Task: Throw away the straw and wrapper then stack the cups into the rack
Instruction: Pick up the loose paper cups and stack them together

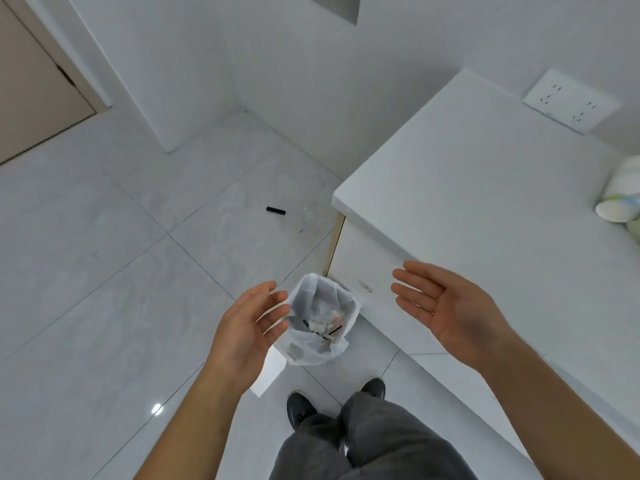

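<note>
A small trash bin [304, 351] lined with a white bag stands on the floor beside the white counter. Inside the bag lie crumpled white paper [318, 325] and a thin dark stick [335, 330] that may be a straw. My left hand [249, 327] hovers just left of the bin's rim, palm up, fingers apart and empty. My right hand [446, 306] hangs open and empty to the right of the bin, in front of the counter's side. No cups or rack are in view.
The white counter [485, 188] fills the right side, with a white and green packet [620, 199] at its far right edge and a wall socket [568, 100] behind. A small black object [276, 210] lies on the tiled floor. My feet [336, 400] stand just behind the bin.
</note>
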Tool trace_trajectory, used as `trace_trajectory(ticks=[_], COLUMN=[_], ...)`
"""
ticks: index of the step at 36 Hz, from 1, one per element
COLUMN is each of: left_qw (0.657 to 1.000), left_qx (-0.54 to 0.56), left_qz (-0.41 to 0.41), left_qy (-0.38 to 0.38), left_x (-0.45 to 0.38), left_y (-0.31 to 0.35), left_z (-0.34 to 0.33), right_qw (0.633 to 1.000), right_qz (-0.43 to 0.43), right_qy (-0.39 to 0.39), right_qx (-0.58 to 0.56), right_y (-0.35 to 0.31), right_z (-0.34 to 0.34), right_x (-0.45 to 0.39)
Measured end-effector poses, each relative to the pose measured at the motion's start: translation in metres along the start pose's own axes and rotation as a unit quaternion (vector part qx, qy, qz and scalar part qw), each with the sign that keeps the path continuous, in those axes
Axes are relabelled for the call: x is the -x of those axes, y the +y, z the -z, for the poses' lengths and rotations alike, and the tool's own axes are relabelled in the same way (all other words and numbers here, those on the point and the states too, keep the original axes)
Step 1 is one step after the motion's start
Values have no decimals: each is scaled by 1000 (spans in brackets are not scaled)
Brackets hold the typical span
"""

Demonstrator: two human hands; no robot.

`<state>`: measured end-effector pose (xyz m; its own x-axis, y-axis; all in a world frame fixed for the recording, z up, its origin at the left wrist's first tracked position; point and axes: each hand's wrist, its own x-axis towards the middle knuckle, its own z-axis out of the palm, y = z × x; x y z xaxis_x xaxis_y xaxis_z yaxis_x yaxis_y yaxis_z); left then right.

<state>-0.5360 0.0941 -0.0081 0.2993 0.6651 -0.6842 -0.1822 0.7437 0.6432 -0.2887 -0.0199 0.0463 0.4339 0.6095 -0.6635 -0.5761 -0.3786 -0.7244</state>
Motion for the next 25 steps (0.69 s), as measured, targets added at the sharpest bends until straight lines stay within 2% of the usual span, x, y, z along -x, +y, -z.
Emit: trace_trajectory(ticks=[12,25], left_qw=[994,981], left_qx=[-35,-84], left_qz=[-55,-43], left_qy=[-85,-170], left_x=[31,55], left_y=[33,-21], left_z=[-97,-247], right_qw=[992,977], right_qz=[90,144], right_qy=[4,76], right_qx=[-84,-136], right_y=[-53,-102], right_z=[65,214], right_x=[54,94])
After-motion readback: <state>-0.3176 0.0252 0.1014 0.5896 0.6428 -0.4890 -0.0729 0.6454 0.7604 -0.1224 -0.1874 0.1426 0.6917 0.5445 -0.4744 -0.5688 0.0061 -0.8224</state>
